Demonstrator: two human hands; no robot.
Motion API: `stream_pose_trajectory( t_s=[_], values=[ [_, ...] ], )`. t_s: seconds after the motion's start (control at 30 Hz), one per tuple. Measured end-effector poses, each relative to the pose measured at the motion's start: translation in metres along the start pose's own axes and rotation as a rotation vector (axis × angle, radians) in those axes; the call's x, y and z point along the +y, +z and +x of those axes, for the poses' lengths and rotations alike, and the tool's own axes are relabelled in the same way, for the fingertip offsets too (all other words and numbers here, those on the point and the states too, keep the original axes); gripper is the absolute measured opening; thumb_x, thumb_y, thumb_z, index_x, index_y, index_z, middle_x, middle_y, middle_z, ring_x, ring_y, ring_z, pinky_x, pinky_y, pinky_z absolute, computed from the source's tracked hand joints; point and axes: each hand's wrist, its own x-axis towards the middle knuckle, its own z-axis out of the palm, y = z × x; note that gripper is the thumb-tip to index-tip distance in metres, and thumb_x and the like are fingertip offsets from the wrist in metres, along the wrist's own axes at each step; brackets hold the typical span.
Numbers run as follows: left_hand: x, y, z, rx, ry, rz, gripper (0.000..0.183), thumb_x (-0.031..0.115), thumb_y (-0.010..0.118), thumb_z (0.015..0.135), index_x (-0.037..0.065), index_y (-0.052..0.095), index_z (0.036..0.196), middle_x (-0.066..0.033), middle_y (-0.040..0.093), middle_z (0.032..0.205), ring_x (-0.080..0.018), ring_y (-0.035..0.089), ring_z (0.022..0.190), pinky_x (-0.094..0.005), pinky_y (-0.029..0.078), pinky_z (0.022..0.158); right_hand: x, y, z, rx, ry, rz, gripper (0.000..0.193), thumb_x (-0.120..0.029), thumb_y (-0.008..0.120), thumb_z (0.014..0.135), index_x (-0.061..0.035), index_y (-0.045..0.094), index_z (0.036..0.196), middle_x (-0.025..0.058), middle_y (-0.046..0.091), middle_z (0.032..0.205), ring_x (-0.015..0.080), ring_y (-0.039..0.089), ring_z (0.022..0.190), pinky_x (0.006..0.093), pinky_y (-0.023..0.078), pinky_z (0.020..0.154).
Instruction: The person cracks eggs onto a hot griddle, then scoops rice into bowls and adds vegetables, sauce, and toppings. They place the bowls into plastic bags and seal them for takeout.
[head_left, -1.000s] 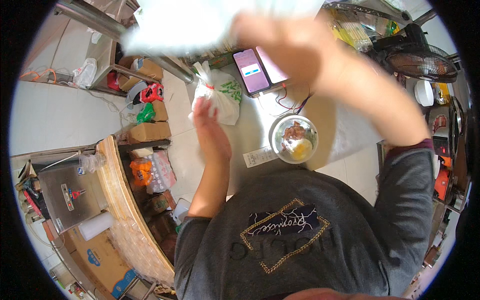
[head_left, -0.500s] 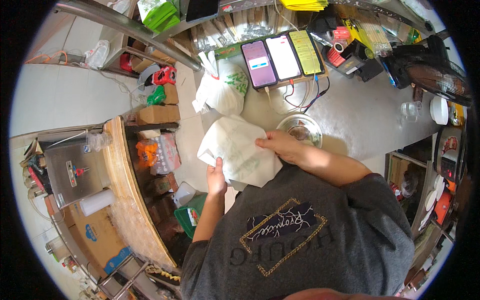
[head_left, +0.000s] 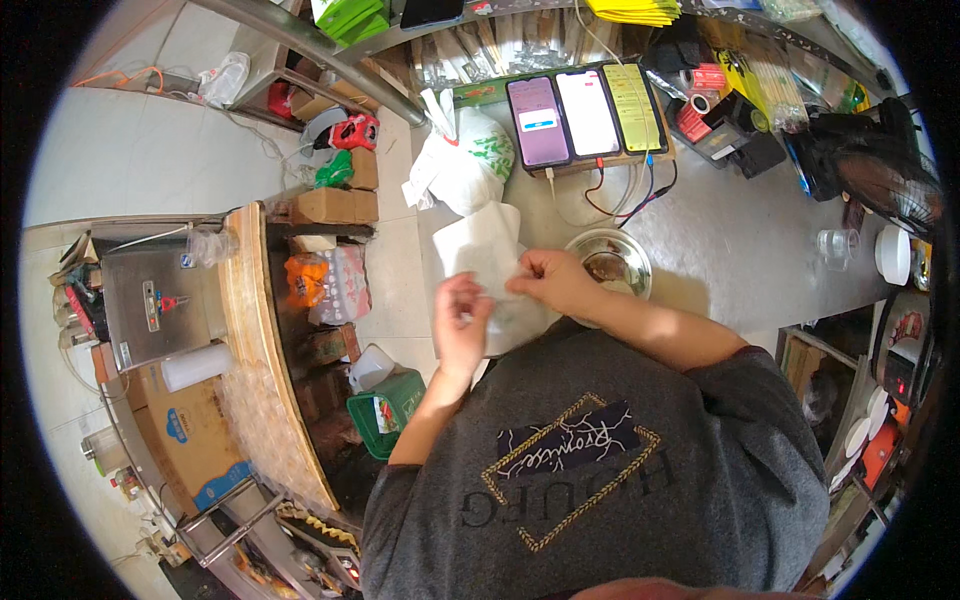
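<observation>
Your flat white bag (head_left: 488,238) is in front of your chest, over the near left part of the desk (head_left: 745,220), with your right hand (head_left: 556,284) pinching its right side, while your left hand (head_left: 461,325) has curled, blurred fingers at its left, and you can't tell whether they grip it. Just beyond it you have a tied bag (head_left: 470,160), to its right a metal bowl (head_left: 640,264), and farther back three phones (head_left: 588,113).

I read a lane right of the bowl (head_left: 637,262), over steel tabletop (head_left: 735,240) to the clear cup (head_left: 838,248). Phones (head_left: 588,115) and cables (head_left: 650,197) block ahead; tied bag (head_left: 465,165) stands beyond left hand (head_left: 460,320).
</observation>
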Motion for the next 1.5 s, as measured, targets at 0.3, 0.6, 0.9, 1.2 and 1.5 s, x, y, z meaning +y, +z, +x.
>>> stream_pose_trajectory(
  t_s=[0.3, 0.6, 0.9, 1.2, 1.5],
  values=[
    [0.010, -0.001, 0.001, 0.094, -0.438, -0.947, 0.019, 0.028, 0.050, 0.096, 0.010, 0.053, 0.096, -0.0045, 0.060, 0.101, -0.0160, 0.057, 0.098, -0.0338, 0.047, 0.088, -0.017, -0.084, 0.006, 0.526, -0.178, 0.154, 0.019, -0.012, 0.063, 0.082, -0.0042, 0.053, 0.097, 0.0102, 0.062, 0.076, 0.0178, 0.062, 0.073, 0.0328, 0.048, 0.061],
    [0.006, -0.014, 0.020, 0.288, 0.559, 0.784, 0.082, 0.007, 0.076, 0.058, 0.002, 0.038, 0.131, -0.0240, 0.041, 0.127, -0.0421, 0.033, 0.125, -0.0459, 0.030, 0.104, -0.055, -0.057, -0.048, 0.208, -0.328, -0.560, 0.032, -0.009, 0.059, 0.079, -0.0105, 0.051, 0.110, 0.0146, 0.064, 0.087, 0.0283, 0.065, 0.080, 0.0409, 0.051, 0.063],
    [-0.002, -0.045, -0.005, 0.135, 0.146, 0.153, 0.052, -0.009, 0.055, 0.066, 0.012, 0.065, 0.113, -0.0115, 0.061, 0.085, -0.0287, 0.059, 0.082, -0.0312, 0.048, 0.075, -0.065, -0.109, -0.052, 0.312, -0.527, -0.870, 0.042, -0.001, 0.059, 0.076, -0.0097, 0.056, 0.116, 0.0148, 0.061, 0.106, 0.0306, 0.061, 0.093, 0.0356, 0.050, 0.077],
    [0.039, -0.053, -0.060, 0.163, 0.897, 0.276, 0.045, -0.001, 0.055, 0.077, 0.006, 0.052, 0.121, -0.0181, 0.051, 0.106, -0.0330, 0.052, 0.099, -0.0379, 0.042, 0.088, -0.012, -0.095, -0.076, 0.280, -0.578, -0.307, 0.038, 0.001, 0.060, 0.074, -0.0031, 0.057, 0.112, 0.0122, 0.061, 0.090, 0.0277, 0.060, 0.083, 0.0308, 0.047, 0.078],
    [0.011, -0.052, -0.062, -0.317, -0.349, -0.785, 0.031, 0.015, 0.051, 0.090, 0.002, 0.055, 0.117, -0.0129, 0.061, 0.110, -0.0219, 0.060, 0.095, -0.0347, 0.047, 0.088, 0.007, -0.091, -0.031, -0.032, 0.151, 1.136, 0.033, -0.014, 0.047, 0.088, 0.0003, 0.050, 0.118, 0.0130, 0.060, 0.113, 0.0258, 0.057, 0.106, 0.0388, 0.046, 0.092]
  ],
)
